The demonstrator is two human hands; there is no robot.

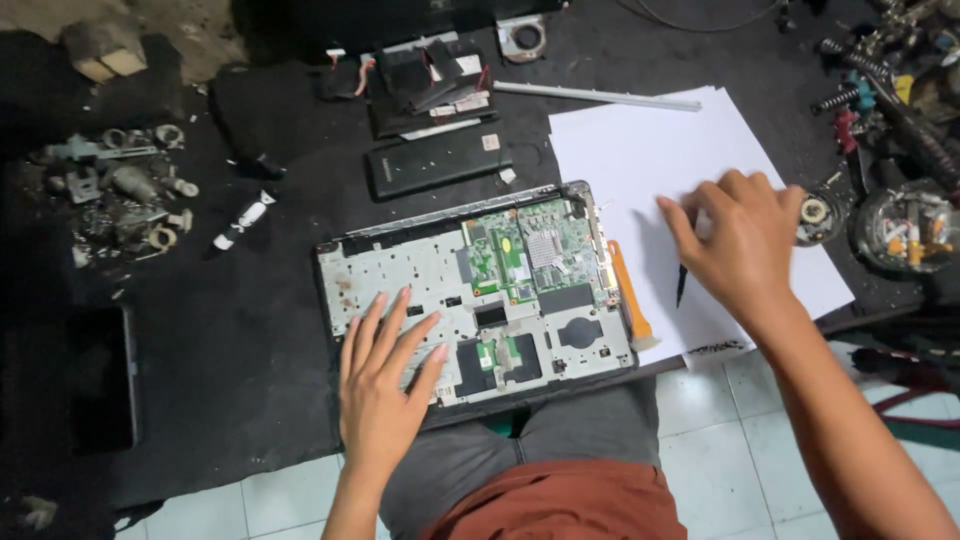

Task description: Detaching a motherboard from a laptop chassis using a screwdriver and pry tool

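Note:
An opened laptop base (400,262) with its metal frame and green circuit board (535,255) showing lies at the front edge of a dark work surface. My left hand (385,375) rests flat on the frame's lower left part, fingers spread, holding nothing. My right hand (740,240) hovers over a white paper sheet (640,150) to the right, fingers curled down around a thin dark tool (681,285) whose tip pokes out below the palm. An orange pry tool (628,295) lies along the laptop's right edge.
A black battery (437,160) and stacked laptop parts (430,85) lie behind the laptop, with a small fan (523,38) and a long white strip (595,96). Metal scraps (120,195) sit left. Tools and a round dish (905,235) crowd the right. Tiled floor (730,460) lies below.

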